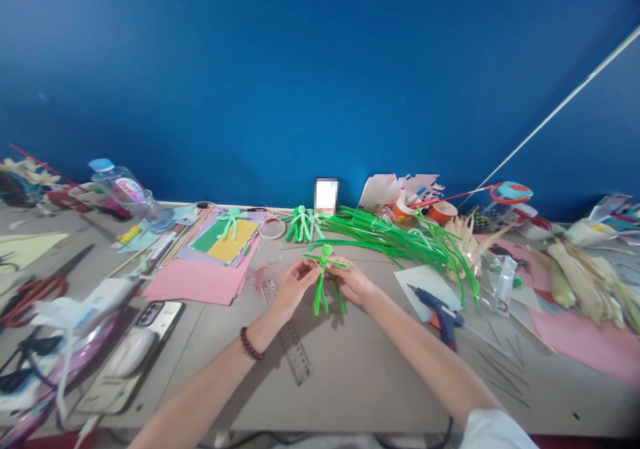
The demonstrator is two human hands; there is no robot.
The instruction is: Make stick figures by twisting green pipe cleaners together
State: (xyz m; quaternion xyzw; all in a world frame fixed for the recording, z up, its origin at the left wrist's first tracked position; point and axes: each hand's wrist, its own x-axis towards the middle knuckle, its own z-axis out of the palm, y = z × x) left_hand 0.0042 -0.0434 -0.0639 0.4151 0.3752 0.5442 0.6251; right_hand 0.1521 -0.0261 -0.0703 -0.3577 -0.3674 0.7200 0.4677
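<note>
Between my two hands is a bright green pipe-cleaner figure [325, 254], upright, with a round head, stick arms and two looped legs hanging down. My left hand [299, 281] pinches its body from the left with thumb and fingers. From the other side my right hand [353, 281] has its fingers closed on the figure's arm and side. A darker green pipe cleaner [341, 299] slants down beside the legs; where its upper end goes is hidden by my fingers. Under my left wrist lies a clear ruler [297, 355].
Finished-looking green figures [303, 225] stand at the back, near a heap of green pipe cleaners [380, 232] and a tape roll [272, 228]. A blue glue gun [440, 312] lies right. To the left are pink paper [193, 282], a phone [163, 315], scissors [37, 295] and a bottle [125, 189].
</note>
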